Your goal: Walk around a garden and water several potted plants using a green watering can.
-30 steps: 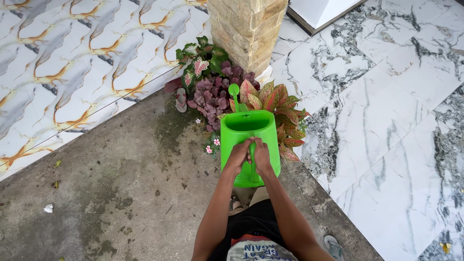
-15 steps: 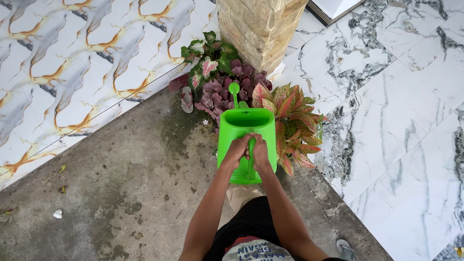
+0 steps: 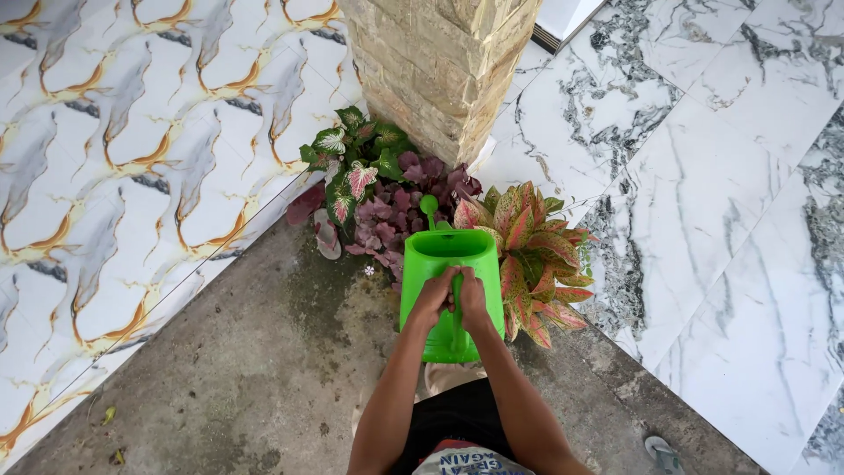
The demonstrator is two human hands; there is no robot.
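A bright green plastic watering can (image 3: 440, 255) is held out in front of me, its spout pointing away over the plants. My left hand (image 3: 432, 298) and my right hand (image 3: 473, 300) both grip its handle side by side. Beyond the spout grows a clump of purple-leaved plants (image 3: 396, 209). To the left of it stands a green, white and pink leafed plant (image 3: 347, 163). A red and green leafed plant (image 3: 532, 251) sits right of the can.
A stone-clad pillar (image 3: 444, 66) rises just behind the plants. White tiles with orange veins (image 3: 132, 149) lie to the left, marbled white tiles (image 3: 721, 202) to the right. Stained concrete floor (image 3: 246, 369) is under me. A sandal (image 3: 664, 456) shows at the lower right.
The view has shifted, so the plants and pillar now sit lower and closer. The can stays in both hands, its spout over the purple plants.
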